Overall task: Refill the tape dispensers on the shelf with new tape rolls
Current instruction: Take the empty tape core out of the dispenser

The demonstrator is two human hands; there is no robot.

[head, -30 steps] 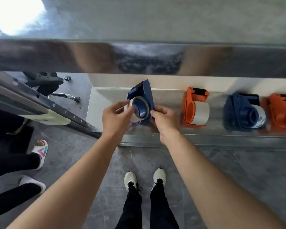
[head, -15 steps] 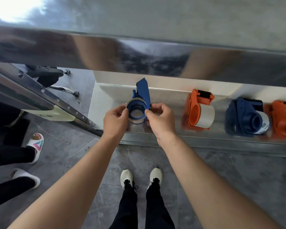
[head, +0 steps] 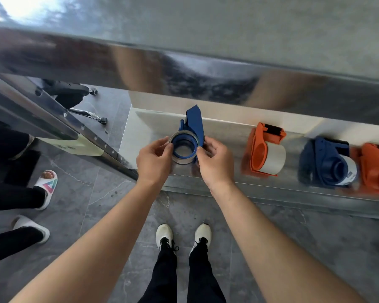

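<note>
Both hands hold a blue dispenser (head: 194, 119) at the left end of the metal shelf (head: 228, 186), near its front edge. The left hand (head: 154, 159) pinches the rim of the tape roll (head: 182, 161) sitting on the hub, and the right hand (head: 214, 162) grips the dispenser body with curled fingers. Toward the right end of the shelf lie an orange dispenser (head: 258, 149) with a white roll, a second blue dispenser (head: 324, 165) and a second orange dispenser (head: 374, 169), those two touching.

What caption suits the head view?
Left hand pinches the tape roll, right hand grips the blue dispenser, over the shelf.
</note>
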